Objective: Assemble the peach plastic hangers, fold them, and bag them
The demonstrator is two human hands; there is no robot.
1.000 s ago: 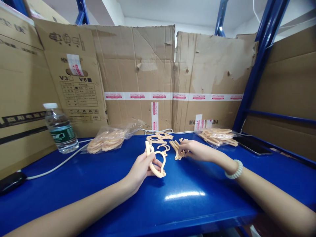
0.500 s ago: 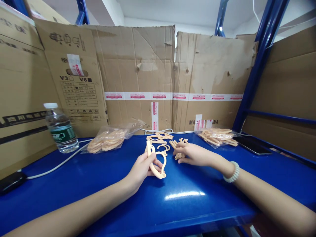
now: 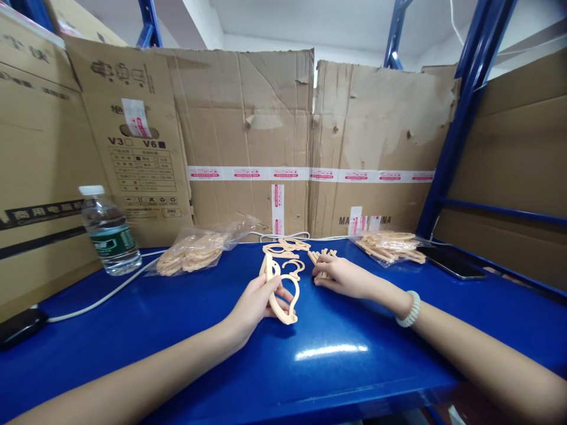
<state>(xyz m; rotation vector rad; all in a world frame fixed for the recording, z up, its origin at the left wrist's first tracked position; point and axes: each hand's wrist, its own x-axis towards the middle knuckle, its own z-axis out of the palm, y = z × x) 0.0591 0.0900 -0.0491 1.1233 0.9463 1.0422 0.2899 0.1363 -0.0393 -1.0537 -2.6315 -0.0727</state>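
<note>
My left hand (image 3: 261,298) is closed around a cream plastic folding-hanger piece (image 3: 275,304), a curved frame with an open loop, held tilted just above the blue table. My right hand (image 3: 339,274) has its fingers curled down over a small bundle of cream plastic rods (image 3: 322,257) on the table; the fingers partly cover them. Between the hands, beyond the held piece, lies a loose cream hanger hook (image 3: 293,268). More flat cream hanger pieces (image 3: 287,245) lie in a small heap behind it.
Clear plastic bags of cream pieces lie at left (image 3: 192,252) and right (image 3: 390,245). A water bottle (image 3: 110,236) stands at far left, near a white cable (image 3: 106,295) and a black device (image 3: 22,327). A phone (image 3: 452,262) lies at right. Cardboard (image 3: 248,130) walls the back.
My right hand has moved slightly away from me over the rods, and their near ends are now more covered. The left hand keeps its hold almost unmoved.
</note>
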